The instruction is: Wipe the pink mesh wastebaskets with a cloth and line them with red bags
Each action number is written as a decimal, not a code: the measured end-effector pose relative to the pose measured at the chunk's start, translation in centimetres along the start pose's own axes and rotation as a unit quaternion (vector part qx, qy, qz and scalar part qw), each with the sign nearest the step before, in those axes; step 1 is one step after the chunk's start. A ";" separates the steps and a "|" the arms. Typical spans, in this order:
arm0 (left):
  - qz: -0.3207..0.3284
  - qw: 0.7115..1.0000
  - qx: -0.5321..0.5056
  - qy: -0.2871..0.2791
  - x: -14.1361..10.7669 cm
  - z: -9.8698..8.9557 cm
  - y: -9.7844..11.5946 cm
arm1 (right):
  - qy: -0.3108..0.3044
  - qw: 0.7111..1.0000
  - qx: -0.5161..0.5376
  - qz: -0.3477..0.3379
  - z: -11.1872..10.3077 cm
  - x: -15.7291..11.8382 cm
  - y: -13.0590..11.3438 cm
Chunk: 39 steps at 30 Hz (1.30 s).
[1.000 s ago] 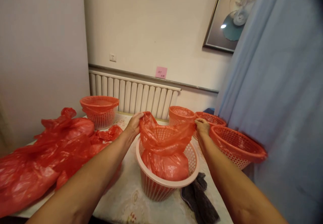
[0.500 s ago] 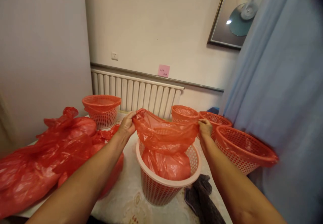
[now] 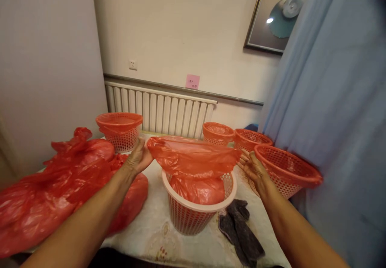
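A pale pink perforated basket (image 3: 193, 215) stands upright on the table. The red plastic bag (image 3: 196, 159) sits partly inside it, its upper part spread wide above the rim. Beside the bag's left edge is my left hand (image 3: 140, 157), open, fingers extended and holding nothing. My right hand (image 3: 251, 167) is open too, fingers spread near the bag's right edge and in front of the lined baskets. Whether its fingertips touch the bag is hard to tell.
Filled red bags (image 3: 75, 187) lie at left, near a red-lined basket (image 3: 123, 137). Three more lined baskets (image 3: 286, 169) stand at right beside a blue curtain (image 3: 331, 99). A dark cloth (image 3: 241, 231) lies on the patterned tablecloth (image 3: 135, 248). A radiator (image 3: 159, 111) is behind.
Both hands have let go of the bag's top edge, opened and moved outward and down. The bag's upper part has spread wider and sunk slightly. The view has shifted a little.
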<state>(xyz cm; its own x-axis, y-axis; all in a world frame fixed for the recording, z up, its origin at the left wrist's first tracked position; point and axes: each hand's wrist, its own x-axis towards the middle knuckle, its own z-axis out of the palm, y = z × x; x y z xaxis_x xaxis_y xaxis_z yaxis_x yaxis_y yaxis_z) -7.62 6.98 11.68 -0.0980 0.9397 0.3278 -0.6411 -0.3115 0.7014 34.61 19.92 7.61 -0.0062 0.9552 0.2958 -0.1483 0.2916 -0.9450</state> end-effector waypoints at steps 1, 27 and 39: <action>-0.008 0.999 0.015 -0.032 -0.5 0.0 -0.1 | -0.039 0.998 0.038 0.023 -0.2 -0.6 -0.1; 0.100 0.958 0.205 0.177 0.4 2.2 -5.1 | 0.075 0.994 -0.038 -0.072 3.2 -1.9 0.2; 0.069 0.961 0.121 0.237 2.2 3.8 -5.7 | -0.070 0.987 -0.114 -0.086 5.6 -4.0 -1.8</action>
<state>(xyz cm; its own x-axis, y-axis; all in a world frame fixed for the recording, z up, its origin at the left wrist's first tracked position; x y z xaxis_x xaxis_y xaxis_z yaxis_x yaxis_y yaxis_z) -1.25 10.28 10.82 -0.5425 0.8279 0.1425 -0.4073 -0.4076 0.8173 29.40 15.31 8.86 -0.1397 0.8788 0.4563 0.0680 0.4683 -0.8810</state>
